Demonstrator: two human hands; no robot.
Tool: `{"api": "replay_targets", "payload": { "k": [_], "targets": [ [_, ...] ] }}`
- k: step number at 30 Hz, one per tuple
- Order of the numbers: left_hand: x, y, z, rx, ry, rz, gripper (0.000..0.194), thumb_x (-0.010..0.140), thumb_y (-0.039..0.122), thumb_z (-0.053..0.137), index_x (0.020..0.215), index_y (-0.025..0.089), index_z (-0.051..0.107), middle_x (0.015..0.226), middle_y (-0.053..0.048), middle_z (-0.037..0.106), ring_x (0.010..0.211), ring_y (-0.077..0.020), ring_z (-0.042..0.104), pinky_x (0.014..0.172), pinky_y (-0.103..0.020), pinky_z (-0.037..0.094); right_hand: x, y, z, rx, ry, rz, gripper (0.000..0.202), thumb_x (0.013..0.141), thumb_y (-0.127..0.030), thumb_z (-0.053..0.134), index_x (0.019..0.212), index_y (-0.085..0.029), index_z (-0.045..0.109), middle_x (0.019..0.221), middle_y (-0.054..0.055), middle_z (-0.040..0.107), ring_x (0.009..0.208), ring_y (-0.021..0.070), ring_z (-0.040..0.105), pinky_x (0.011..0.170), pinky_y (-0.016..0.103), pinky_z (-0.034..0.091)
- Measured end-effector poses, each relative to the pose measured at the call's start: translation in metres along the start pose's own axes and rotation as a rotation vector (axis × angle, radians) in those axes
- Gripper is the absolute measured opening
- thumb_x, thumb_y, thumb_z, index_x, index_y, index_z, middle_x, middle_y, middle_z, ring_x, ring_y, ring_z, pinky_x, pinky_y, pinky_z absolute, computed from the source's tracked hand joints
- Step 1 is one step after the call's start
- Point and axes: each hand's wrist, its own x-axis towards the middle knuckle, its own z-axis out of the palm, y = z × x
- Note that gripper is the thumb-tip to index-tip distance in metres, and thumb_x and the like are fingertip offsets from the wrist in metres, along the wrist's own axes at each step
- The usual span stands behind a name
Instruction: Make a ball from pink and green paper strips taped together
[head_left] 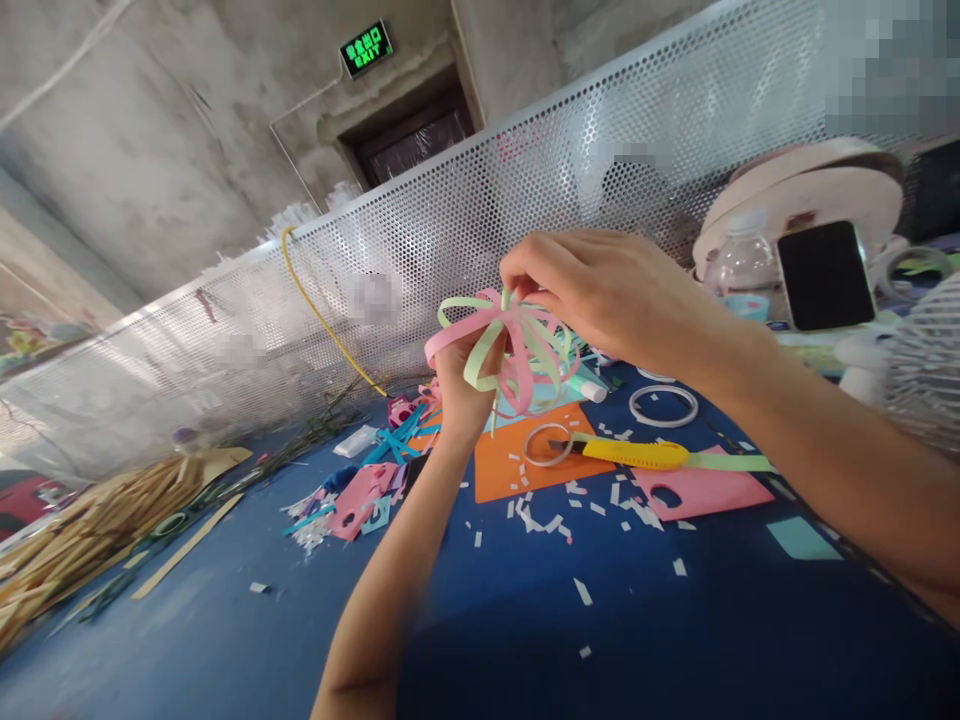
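Right hand (585,275): fingertips together, clamped on the top of the paper ball (517,345), at a pale green end. Left hand (465,385): raised to the underside of the same ball, fingers largely hidden by loops; exact closure impossible to tell. Paper ball: pink and pale green strips, looped outward, held above the desk (480,640), between both hands.

Beneath the hands: orange sheet (499,480), flat; small ring (527,455) on it; yellow cutter (637,453), blade out over the ring, handle reaching right past the sheet. Right of the cutter's handle: pale green strip (731,462), partly over a pink sheet (724,495) with a cut hole. Below the right hand: white ring (636,410); white-capped tube (591,389).

Left of the left hand: blue strips (397,440), pink cut-out (364,495), heaped scraps; farther left, a bundle of tan strips (97,525).

Right of the right hand, beyond the forearm: clear bottle (745,262), dark-screened phone (825,275), white fan (930,350).
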Motion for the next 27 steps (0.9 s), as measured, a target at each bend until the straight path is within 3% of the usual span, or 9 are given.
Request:
{"api": "replay_targets", "payload": {
  "k": [11,18,27],
  "targets": [
    [-0.0045,-0.0013,0.0032,-0.107,-0.018,-0.112,0.033,0.091,0.030,0.063,0.062,0.017,0.058,0.058,0.001,0.053,0.060,-0.0127,0.060,0.055,-0.023,0.054,0.0022,0.0022,0.0046,-0.075,0.010,-0.077,0.024,0.095,-0.012,0.047,0.114,-0.022,0.057,0.094,0.005,0.066,0.086,0.0213,0.060,0.071,0.033,0.041],
    [-0.0029,0.0003,0.0013,-0.088,-0.025,-0.103,0.042,0.091,0.034,0.065,0.054,0.018,0.053,0.052,0.001,0.048,0.062,-0.0142,0.062,0.058,-0.024,0.055,0.0016,0.0005,0.0010,-0.111,0.005,-0.066,0.024,0.095,-0.009,0.044,0.111,-0.021,0.058,0.096,0.005,0.066,0.089,0.0215,0.061,0.072,0.032,0.041],
    [-0.0058,0.0032,0.0054,-0.153,-0.027,-0.155,0.023,0.089,0.025,0.067,0.068,0.017,0.067,0.065,0.000,0.062,0.061,-0.0116,0.060,0.056,-0.022,0.053,0.0024,-0.0001,0.0052,-0.148,-0.004,-0.095,0.018,0.097,-0.010,0.045,0.108,-0.019,0.057,0.095,0.005,0.068,0.087,0.0200,0.061,0.072,0.031,0.040]
  ]
}}
